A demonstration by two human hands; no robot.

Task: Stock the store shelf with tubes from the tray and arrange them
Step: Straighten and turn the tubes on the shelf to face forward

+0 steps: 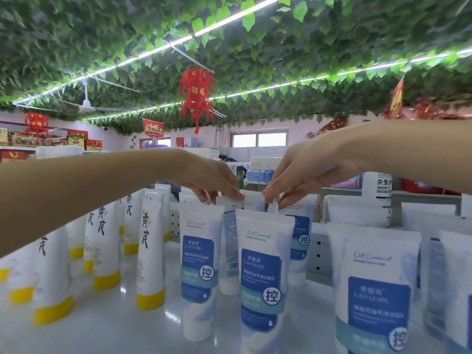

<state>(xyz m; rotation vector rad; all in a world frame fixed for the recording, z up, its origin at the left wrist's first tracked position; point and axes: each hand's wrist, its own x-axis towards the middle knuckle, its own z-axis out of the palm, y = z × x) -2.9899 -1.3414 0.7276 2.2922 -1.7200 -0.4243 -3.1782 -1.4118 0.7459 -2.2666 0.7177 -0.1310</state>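
Note:
White tubes with blue labels stand cap-down in rows on the glossy white shelf [122, 328]. My left hand [212, 180] pinches the top edge of a tube turned back-side out [229, 241], second row behind the front left blue tube [200, 264]. My right hand [301, 177] pinches the top of another blue-label tube [300, 238] behind the front middle tube [263, 277]. A large blue-label tube [375, 290] stands near the front right. The tray is not in view.
White tubes with yellow caps and black characters [150, 251] stand in rows on the left of the shelf. A perforated metal divider [318, 254] rises behind the blue tubes. More shelves with goods lie beyond, under a leaf-covered ceiling with a red lantern [196, 95].

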